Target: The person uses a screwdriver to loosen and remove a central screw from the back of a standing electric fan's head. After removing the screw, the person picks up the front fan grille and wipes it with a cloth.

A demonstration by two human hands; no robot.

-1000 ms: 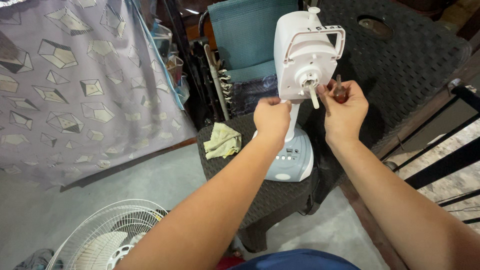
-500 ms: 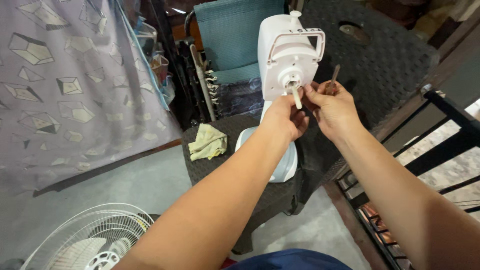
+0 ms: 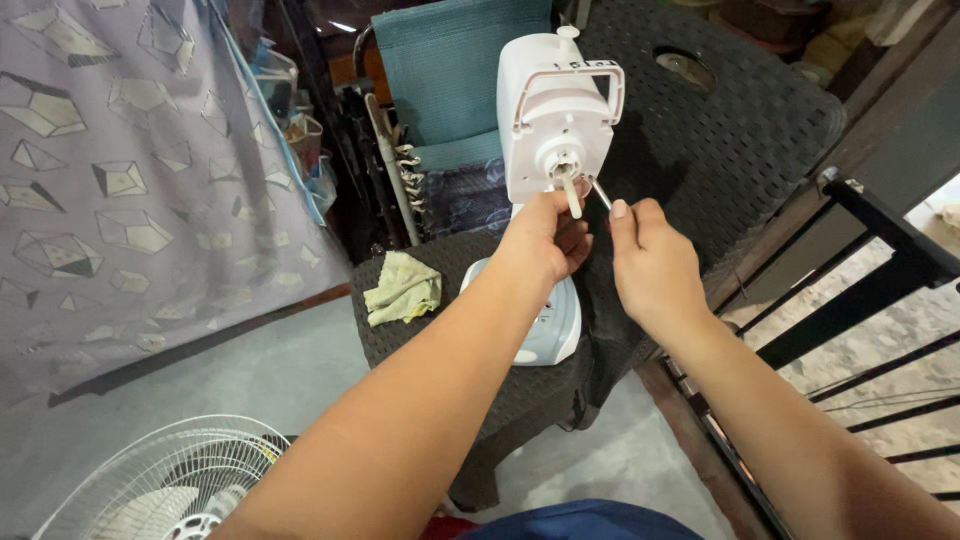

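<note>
From the head camera, looking down: your left hand [image 3: 543,238] sits in the middle of the frame, fingers curled under the front of the white fan motor housing [image 3: 553,110], thumb up beside the short white shaft [image 3: 572,197] that sticks out of its centre. It looks closed on the housing's lower edge just under the shaft, though exactly what the fingertips pinch is hidden by the hand itself.

Your right hand [image 3: 652,262], just right of centre, is wrapped shut on a screwdriver [image 3: 601,193] — only the thin metal tip shows above your fist, angled up and left toward the face of the housing, close beside the shaft. The handle is buried in your palm.

The fan stands upright on its pale base [image 3: 545,318], which rests on a dark woven stool [image 3: 440,335] in the centre. A crumpled yellow rag [image 3: 402,288] lies on the stool's left part, apart from the base. A white fan grille [image 3: 160,480] lies on the floor at lower left.

To do this well, keep the left hand bracing the housing so it cannot swivel, seat the tip squarely before you turn, and push along the tool's line — a slanted tip will likely slip off.
</note>
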